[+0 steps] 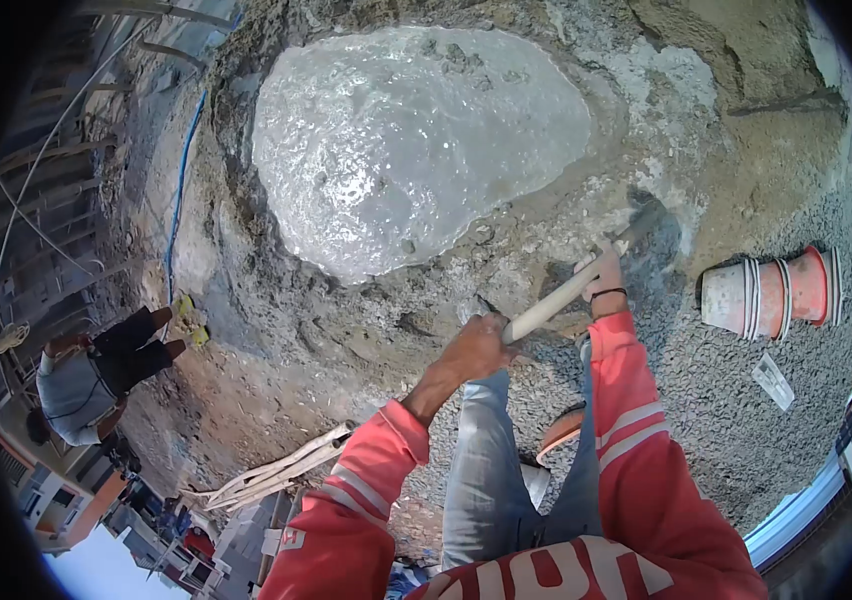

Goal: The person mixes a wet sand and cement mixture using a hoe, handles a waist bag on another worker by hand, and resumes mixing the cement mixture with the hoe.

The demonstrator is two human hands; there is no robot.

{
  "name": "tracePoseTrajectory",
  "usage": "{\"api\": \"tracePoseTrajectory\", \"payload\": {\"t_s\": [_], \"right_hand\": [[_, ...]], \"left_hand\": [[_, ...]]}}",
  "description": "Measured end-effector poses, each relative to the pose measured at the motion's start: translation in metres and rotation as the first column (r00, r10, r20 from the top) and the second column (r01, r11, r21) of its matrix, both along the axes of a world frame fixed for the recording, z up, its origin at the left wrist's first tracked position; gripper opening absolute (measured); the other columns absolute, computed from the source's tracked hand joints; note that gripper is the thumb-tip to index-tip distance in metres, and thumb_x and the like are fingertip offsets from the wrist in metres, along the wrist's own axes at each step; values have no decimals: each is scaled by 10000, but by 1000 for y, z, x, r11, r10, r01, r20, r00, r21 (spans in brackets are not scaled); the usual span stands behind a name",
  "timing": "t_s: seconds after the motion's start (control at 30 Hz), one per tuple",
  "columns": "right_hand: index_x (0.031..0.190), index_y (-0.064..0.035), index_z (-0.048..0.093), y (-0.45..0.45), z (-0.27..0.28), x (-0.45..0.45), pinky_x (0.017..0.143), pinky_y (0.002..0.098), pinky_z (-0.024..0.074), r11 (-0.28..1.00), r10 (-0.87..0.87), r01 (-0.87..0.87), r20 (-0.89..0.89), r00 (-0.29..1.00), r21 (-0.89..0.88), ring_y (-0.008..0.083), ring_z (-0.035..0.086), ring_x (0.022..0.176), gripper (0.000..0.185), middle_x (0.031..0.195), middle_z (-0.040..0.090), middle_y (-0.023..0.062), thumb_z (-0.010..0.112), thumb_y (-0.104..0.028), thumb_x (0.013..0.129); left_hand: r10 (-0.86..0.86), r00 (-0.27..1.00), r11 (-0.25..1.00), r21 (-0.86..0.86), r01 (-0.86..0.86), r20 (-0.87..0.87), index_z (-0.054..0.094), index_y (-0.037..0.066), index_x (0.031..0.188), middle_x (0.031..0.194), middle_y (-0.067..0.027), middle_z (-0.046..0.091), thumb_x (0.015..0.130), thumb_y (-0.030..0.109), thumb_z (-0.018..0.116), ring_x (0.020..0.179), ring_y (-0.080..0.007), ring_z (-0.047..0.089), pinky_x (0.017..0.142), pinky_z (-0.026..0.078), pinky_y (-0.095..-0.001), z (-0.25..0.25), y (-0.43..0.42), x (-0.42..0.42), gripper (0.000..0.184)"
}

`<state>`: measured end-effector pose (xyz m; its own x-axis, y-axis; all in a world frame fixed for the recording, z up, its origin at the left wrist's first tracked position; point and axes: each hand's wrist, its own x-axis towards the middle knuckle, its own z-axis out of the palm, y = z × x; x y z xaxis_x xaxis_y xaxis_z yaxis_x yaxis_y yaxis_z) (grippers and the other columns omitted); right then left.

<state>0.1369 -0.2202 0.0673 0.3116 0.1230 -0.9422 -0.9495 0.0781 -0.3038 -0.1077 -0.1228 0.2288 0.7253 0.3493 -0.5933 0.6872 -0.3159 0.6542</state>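
A shovel with a pale wooden handle slants across in front of my legs. Its dark blade rests low on the sand and grit at the right edge of the wet mix. My left hand is wrapped round the near end of the handle. Farther along, close to the blade, my right hand grips the same handle. Beyond the shovel lies a wide pool of wet grey cement mix, ringed by a bank of sand.
Stacked buckets lie on their side on the gravel at right. A bowl-like pan is partly hidden by my legs. Wooden poles lie lower left. A blue hose runs along the left, near another person.
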Motion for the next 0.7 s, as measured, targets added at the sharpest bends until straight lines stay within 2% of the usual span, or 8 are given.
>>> {"api": "tracePoseTrajectory", "payload": {"t_s": [0.1,0.2,0.27,0.33,0.4,0.53,0.63,0.7], "right_hand": [[842,-145,462,53,12,-90,441,316,401,985,-76,74,-8,997,-158,159,415,437,195,579,418,-8,616,-264,835],[783,-153,486,67,8,-162,445,306,381,995,-99,101,-122,988,15,143,423,482,167,619,422,-16,632,-225,821],[786,-166,490,55,4,-195,446,298,372,972,-115,153,-209,971,177,133,416,506,165,641,416,-26,646,-216,806],[789,-173,491,47,19,-206,445,294,369,948,-117,181,-242,963,261,128,410,517,168,651,412,-31,654,-211,798],[798,-187,495,35,57,-195,443,286,360,988,-157,157,-73,985,-7,117,386,505,170,633,382,-46,663,-218,793],[898,-154,507,-52,106,-97,438,264,353,992,-116,123,326,938,0,88,366,498,163,609,356,-49,644,-194,820],[1036,-84,505,-78,219,-13,451,238,386,974,-210,219,569,795,53,78,421,521,197,625,417,-28,588,-139,866],[1071,-64,499,-87,243,22,459,231,400,971,-192,237,695,693,33,77,449,535,214,632,441,-20,571,-122,878]], "left_hand": [[-14,999,1000,-21,13,-45,607,-11,1012,827,-238,621,739,229,677,772,-387,609,731,484,-452,0,25,-77,370],[-8,999,1000,3,8,-39,604,25,1012,761,-217,623,738,224,677,729,-390,610,697,487,-459,-8,40,-142,346],[-41,975,997,53,54,-220,591,58,1004,766,-198,632,739,216,671,732,-387,615,676,488,-463,-19,41,-175,319],[-107,965,987,93,133,-241,566,66,999,763,-184,636,741,206,665,738,-381,619,663,488,-470,-14,45,-178,310],[-190,940,979,14,202,-284,547,94,1066,799,-185,639,761,253,648,799,-397,613,720,495,-479,-11,32,-168,358],[-123,966,981,-116,153,228,546,43,1026,773,-194,625,740,202,683,728,-387,610,658,478,-467,-33,-51,-101,355],[-80,921,979,-142,144,381,548,19,996,765,-202,614,770,198,665,721,-390,603,636,464,-468,-5,-111,10,311],[-24,900,963,-233,139,436,553,16,997,757,-200,610,769,205,669,708,-392,598,630,458,-471,13,-135,87,318]]}}
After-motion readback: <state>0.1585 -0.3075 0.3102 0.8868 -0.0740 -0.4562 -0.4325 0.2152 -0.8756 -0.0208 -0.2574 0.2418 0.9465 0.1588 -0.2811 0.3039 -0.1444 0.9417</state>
